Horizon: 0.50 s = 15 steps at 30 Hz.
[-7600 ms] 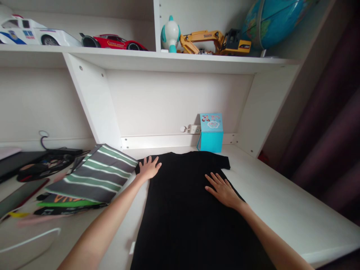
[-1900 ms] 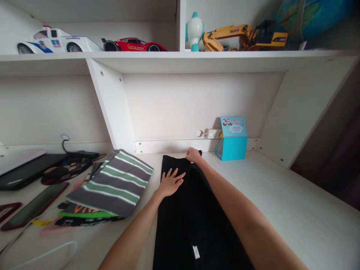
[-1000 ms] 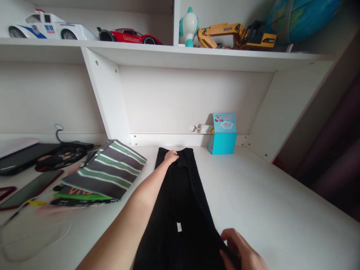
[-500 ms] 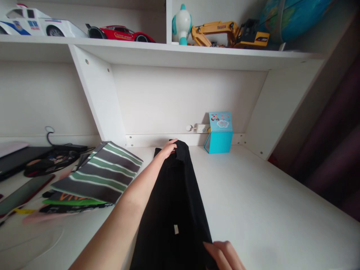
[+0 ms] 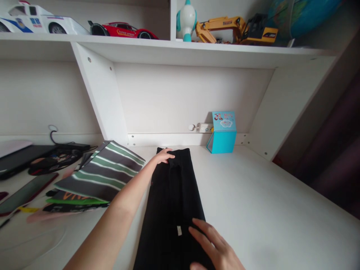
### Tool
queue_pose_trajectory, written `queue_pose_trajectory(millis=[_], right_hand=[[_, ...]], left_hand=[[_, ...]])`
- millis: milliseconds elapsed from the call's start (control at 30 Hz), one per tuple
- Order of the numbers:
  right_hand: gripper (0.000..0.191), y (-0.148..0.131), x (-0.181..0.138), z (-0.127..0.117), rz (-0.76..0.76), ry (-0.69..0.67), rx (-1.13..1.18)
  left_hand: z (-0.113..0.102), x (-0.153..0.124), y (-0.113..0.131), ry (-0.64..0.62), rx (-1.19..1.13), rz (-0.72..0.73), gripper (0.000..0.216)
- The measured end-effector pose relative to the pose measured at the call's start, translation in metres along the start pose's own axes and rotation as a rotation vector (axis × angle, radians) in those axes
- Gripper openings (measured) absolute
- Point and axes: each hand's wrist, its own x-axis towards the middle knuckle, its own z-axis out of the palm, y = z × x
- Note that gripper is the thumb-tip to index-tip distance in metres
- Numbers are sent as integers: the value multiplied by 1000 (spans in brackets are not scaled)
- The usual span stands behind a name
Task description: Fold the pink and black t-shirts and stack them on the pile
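Pressing the folded black shirt flat on the desk.
My left hand pins its far end near the back edge; right hand lies open, fingers spread, on the near end. Best smooth evenly, edges aligned.

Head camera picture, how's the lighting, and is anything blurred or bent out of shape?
Head view: soft, even daylight, no glare; the long folded black cloth shows almost no detail. Wide-lens distortion splays the white shelf uprights. The right hand at the bottom edge is cropped and slightly soft; the left hand is sharp.
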Motion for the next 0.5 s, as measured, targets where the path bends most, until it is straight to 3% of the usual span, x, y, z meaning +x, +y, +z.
queue_pose_trajectory(millis=[133,333,500], right_hand=[[63,14,-7,25,-144,-52,-139],[58,15,-12,40,-151,-55,-190],[52,17,-13,44,-180,-13,-270]], left_hand=[[2,-1,5,-30,67,3,65],[-7,1,0,121,281,-37,51],[9,2,9,220,484,124,39]])
